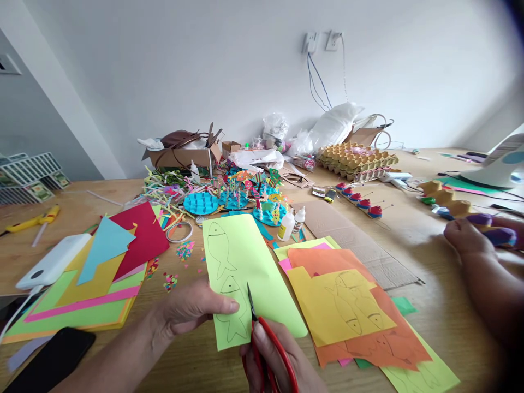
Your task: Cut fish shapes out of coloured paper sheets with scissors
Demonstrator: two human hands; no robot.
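My left hand (192,305) pinches the left edge of a light green paper sheet (262,256), thumb on top. Two fish outlines are drawn on the sheet, a fish (219,245) above and a second fish (231,325) by my thumb. My right hand (282,355) grips red-handled scissors (278,349). The dark blades point up and lie over the green sheet, beside the lower fish; I cannot tell if they are cutting it. To the right lies a yellow sheet (311,305) with more drawn fish, on top of torn orange paper (327,259).
Coloured paper (143,234) and a white power bank (53,262) lie left, near a black phone (61,355). Glue bottles (286,226), blue discs (200,203) and paper scraps stand beyond. On the right, another person's hand (469,240) holds a painted egg-carton piece (497,234).
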